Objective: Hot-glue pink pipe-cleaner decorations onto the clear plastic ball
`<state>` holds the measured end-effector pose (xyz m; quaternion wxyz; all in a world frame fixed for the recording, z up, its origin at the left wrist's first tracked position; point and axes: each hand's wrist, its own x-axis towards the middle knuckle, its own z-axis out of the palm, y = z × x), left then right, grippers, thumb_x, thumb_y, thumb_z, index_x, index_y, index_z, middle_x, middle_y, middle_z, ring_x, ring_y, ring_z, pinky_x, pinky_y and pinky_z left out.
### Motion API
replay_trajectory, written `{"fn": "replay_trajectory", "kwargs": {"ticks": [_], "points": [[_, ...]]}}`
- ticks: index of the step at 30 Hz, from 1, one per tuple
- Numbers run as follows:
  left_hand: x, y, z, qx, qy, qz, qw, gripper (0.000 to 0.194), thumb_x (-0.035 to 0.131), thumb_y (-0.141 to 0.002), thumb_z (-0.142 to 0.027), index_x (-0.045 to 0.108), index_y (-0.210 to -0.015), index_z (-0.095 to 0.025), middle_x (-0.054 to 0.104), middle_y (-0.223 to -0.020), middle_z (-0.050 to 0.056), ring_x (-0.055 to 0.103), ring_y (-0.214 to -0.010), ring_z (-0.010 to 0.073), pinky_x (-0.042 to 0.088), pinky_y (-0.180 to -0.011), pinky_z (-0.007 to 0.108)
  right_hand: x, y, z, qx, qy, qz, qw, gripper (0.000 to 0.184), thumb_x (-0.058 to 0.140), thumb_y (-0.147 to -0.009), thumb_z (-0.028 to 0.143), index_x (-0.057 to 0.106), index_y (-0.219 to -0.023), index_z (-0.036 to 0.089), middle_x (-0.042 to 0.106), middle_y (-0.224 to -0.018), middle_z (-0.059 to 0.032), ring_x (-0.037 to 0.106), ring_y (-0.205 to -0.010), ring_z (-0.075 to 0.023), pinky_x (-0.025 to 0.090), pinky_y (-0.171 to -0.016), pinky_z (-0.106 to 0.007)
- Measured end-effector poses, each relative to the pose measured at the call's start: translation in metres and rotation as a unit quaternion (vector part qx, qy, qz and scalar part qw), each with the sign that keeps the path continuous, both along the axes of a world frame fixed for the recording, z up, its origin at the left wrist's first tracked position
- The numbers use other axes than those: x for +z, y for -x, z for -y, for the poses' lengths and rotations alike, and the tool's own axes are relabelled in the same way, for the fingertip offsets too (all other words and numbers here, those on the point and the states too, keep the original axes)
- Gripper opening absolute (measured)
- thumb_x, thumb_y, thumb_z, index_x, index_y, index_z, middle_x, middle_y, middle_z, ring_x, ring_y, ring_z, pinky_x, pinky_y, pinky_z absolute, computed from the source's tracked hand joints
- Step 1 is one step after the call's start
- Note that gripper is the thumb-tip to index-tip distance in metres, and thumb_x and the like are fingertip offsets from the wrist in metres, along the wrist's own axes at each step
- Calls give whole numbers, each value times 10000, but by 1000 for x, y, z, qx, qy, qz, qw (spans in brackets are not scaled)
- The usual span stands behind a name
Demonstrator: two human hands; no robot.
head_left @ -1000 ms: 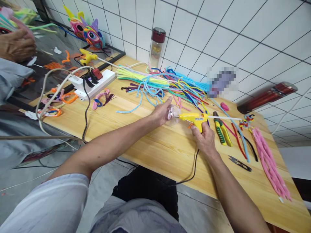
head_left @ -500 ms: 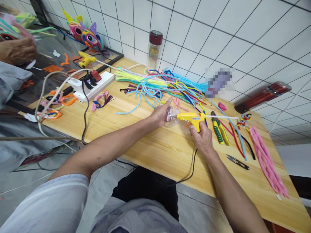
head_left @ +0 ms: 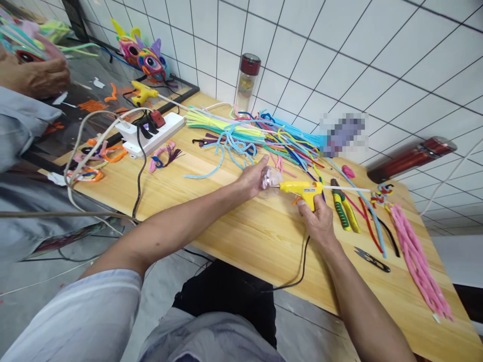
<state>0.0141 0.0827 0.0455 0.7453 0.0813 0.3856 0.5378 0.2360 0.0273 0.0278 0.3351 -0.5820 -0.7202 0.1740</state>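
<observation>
My right hand (head_left: 319, 216) is wrapped round the grip of a yellow glue gun (head_left: 302, 189), which has a white glue stick (head_left: 343, 187) poking out of its back. The gun's metal nozzle points left, close against a small clear, shiny rounded piece (head_left: 268, 179). My left hand (head_left: 253, 179) grips that clear piece, thumb raised; its exact kind is too small to make out. Behind the hands lies a heap of coloured pipe cleaners (head_left: 260, 133). Green-and-yellow pliers (head_left: 344, 207) rest to the right of the gun.
Black thread snips (head_left: 372, 259) and pink pipe cleaners (head_left: 418, 261) lie at right. A red thermos (head_left: 413, 158) leans at the wall near a glass bottle (head_left: 247, 85). At left are a power strip (head_left: 154, 136), a second glue gun (head_left: 143, 93), masks (head_left: 153, 60) and another person's hand (head_left: 41, 78).
The clear piece has turned slightly in my left hand, and the glue gun's nozzle has shifted a little relative to it. The whole view has shifted slightly.
</observation>
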Motion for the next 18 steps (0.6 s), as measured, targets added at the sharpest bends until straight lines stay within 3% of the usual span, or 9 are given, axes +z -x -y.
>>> {"fn": "replay_trajectory", "kwargs": {"ticks": [6, 10, 18], "points": [[7, -4, 10, -28, -42, -69, 996, 551, 735, -927, -582, 485, -622, -197, 472, -481, -45, 453, -366, 81, 303, -392, 224, 0, 2, -2, -18, 14, -8, 1000, 403, 615, -914, 629, 531, -805, 250, 483, -607, 57, 402, -526, -132, 318, -532, -294], [5, -5, 10, -27, -50, -80, 995, 558, 789, -872, -601, 492, -627, -197, 464, -474, -56, 420, -355, 74, 305, -394, 224, 2, -1, -1, -6, 9, -3, 1000, 383, 618, -913, 607, 521, -793, 256, 466, -572, 66, 398, -511, -129, 311, -515, -286], [3, -2, 5, -21, -47, -78, 996, 529, 765, -910, -564, 497, -642, -196, 499, -493, -44, 451, -368, 79, 300, -390, 220, 5, 0, 1, 0, 1, 11, 1000, 412, 608, -892, 631, 492, -761, 258, 462, -570, 65, 393, -500, -125, 315, -529, -294]]}}
